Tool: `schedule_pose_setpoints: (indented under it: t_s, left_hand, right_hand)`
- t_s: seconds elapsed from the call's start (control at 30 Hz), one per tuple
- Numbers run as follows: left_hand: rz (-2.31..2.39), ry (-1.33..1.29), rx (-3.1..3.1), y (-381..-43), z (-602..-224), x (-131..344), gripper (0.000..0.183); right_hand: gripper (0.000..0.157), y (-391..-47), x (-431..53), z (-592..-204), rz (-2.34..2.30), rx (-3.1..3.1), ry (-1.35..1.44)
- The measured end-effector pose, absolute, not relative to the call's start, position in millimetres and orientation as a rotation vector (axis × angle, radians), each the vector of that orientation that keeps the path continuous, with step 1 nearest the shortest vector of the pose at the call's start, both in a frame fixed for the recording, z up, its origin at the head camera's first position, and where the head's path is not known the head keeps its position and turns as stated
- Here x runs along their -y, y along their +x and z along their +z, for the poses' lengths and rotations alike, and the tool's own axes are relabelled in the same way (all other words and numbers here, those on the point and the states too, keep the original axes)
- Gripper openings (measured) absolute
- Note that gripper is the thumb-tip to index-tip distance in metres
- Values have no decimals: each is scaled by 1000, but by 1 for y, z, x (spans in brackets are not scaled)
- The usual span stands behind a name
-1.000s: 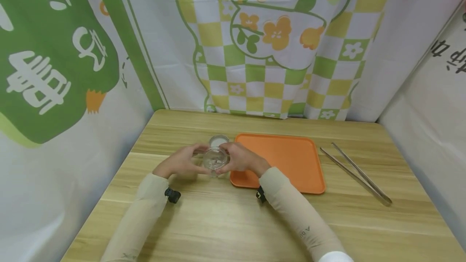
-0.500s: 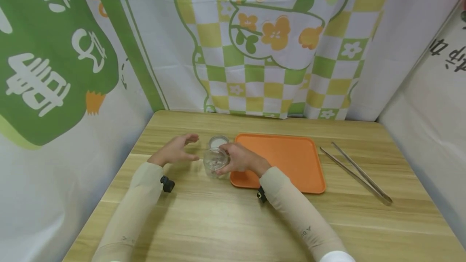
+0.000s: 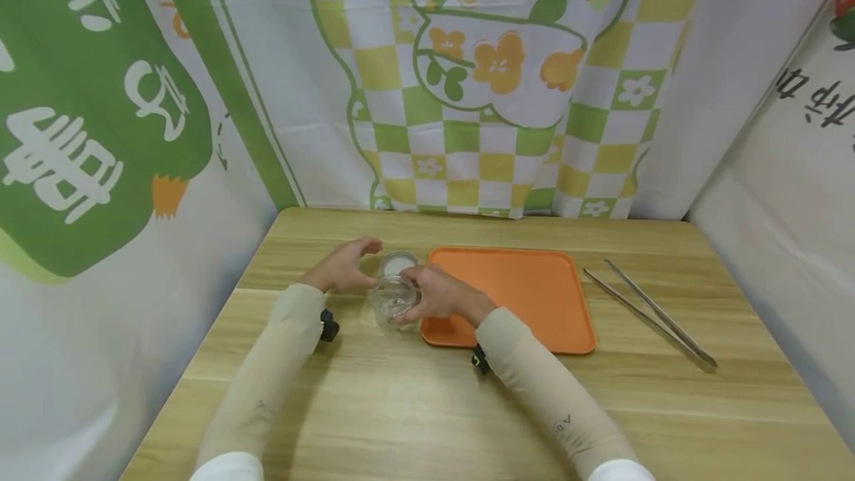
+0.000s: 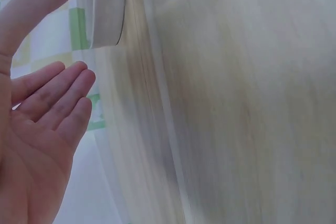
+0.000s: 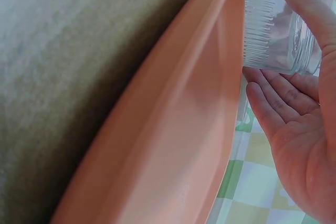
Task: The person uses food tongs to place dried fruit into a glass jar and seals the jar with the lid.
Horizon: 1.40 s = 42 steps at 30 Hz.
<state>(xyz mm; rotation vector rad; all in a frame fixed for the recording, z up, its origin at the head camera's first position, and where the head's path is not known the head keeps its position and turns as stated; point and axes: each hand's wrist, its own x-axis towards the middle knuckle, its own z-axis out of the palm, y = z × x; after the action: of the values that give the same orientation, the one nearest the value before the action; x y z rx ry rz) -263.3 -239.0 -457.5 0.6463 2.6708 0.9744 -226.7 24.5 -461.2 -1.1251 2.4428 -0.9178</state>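
A clear glass jar point(image 3: 392, 301) stands on the wooden table, left of the orange tray. My right hand point(image 3: 442, 294) holds it from the right, thumb on the near side and fingers behind. The right wrist view shows the ribbed lower part of the glass jar point(image 5: 260, 22) beside the tray's rim. My left hand point(image 3: 342, 266) is at the left, fingers spread and fairly straight, holding nothing; its thumb tip comes close to the jar, and whether they touch is unclear. Just behind the jar lies a round lid point(image 3: 398, 264) with a pale middle, between the hands.
The orange tray point(image 3: 514, 295) lies right of the jar, partly under my right hand. Metal tongs point(image 3: 651, 314) rest on the wooden table point(image 3: 401, 407) farther right. Patterned cloth point(image 3: 501, 147) hangs along the back edge.
My left hand lets go of the jar and draws off to the left, then comes back in beside the lid. The right hand keeps its hold on the jar.
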Motion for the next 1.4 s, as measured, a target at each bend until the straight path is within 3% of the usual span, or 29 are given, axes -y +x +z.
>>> schedule_pose_setpoints:
  t_s: [0.4,0.9,1.4]
  left_hand:
    - [903,674,-2680,-275,-467,223,85]
    - [842,718,-2694,-283,-476,215,82]
    - [973,692,-2648,-286,-477,219,76]
  right_hand:
    - [65,-226,-24,-462,-919,-2435,-1128]
    - [80,-225,-24,-462,-841,-2496,-1140]
    - [76,-224,-26,-459,-884,-2470,-1097]
